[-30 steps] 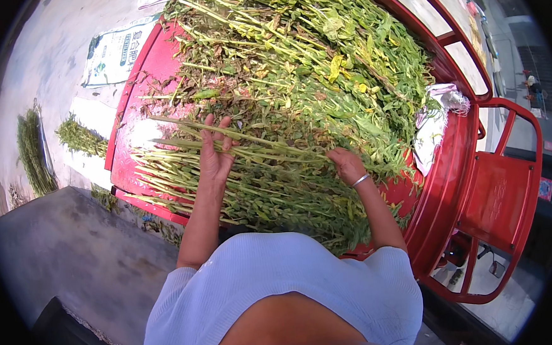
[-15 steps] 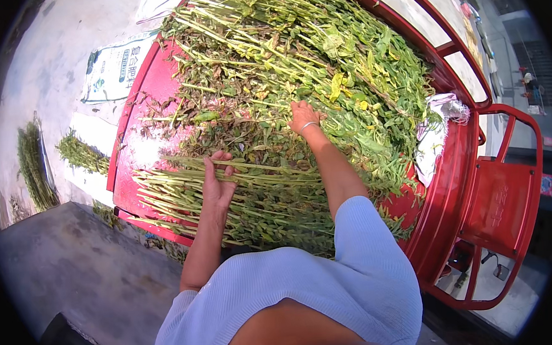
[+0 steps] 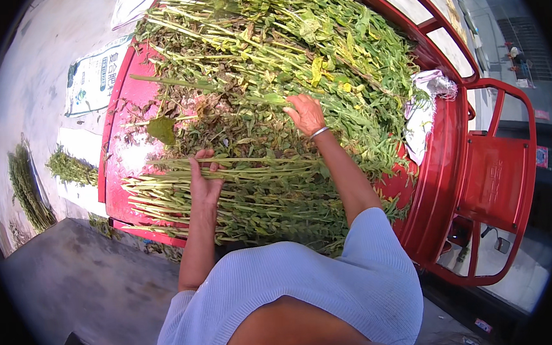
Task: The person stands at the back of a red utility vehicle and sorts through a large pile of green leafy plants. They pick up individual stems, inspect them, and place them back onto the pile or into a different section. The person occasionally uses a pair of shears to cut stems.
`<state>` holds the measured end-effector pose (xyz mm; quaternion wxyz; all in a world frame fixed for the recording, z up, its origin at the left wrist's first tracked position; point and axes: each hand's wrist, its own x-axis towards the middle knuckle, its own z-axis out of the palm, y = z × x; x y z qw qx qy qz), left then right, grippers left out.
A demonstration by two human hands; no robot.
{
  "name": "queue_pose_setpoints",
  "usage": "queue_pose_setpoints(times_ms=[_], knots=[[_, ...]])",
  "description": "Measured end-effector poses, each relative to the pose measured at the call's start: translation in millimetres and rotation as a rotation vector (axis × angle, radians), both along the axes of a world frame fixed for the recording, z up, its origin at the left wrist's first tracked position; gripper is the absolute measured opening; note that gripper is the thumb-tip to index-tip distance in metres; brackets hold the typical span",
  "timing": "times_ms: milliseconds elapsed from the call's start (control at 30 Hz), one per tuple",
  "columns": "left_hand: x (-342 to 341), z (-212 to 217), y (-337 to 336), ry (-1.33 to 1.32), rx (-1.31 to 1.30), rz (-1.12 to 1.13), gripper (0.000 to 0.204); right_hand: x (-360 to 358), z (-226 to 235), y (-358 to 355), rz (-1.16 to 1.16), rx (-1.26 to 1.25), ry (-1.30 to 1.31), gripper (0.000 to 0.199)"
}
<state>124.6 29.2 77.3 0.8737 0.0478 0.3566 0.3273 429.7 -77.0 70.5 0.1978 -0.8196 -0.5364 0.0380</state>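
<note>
My left hand (image 3: 206, 180) is closed around a few long green stalks, its fingers curled over them, at the upper edge of a flat bundle of cut stalks (image 3: 259, 202). Farther right and higher, my right hand (image 3: 306, 114), with a band at the wrist, pinches a leafy plant stalk (image 3: 175, 82) whose bare end points left. Between my hands lie wilted brown leaves (image 3: 238, 127). A large heap of green and yellowing plants (image 3: 293, 42) covers the far side of the red cargo bed (image 3: 133, 86). Where the fingertips meet the stems is partly hidden.
A red rail (image 3: 434, 25) and red seat back (image 3: 493, 184) rise at the right. White sacking (image 3: 428, 93) lies in the bed's right corner. On the ground at left are a printed sack (image 3: 90, 79) and small plant bundles (image 3: 29, 187).
My right hand has turned and now has a stalk lifted, its bare end stretching left over the bed. My left hand stays by the near bundle. The view has shifted slightly.
</note>
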Motion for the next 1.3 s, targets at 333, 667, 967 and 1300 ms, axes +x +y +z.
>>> queue_pose_setpoints(times_ms=[333, 667, 967, 1300], knots=[[1, 15, -6, -0.056, 0.004, -0.020, 0.033, 30, 185, -36, -0.396, 0.981, 0.106, 0.026], [19, 74, -31, -0.148, 0.120, -0.135, 0.036, 48, 207, -124, -0.154, 0.259, 0.181, 0.024], [16, 104, -51, -0.322, 0.238, -0.201, 0.039, -49, 158, -227, -0.130, 0.212, 0.383, 0.023], [24, 156, -95, -0.195, 0.398, -0.217, 0.043, -125, 125, -279, -0.197, 0.147, -0.337, 0.025]])
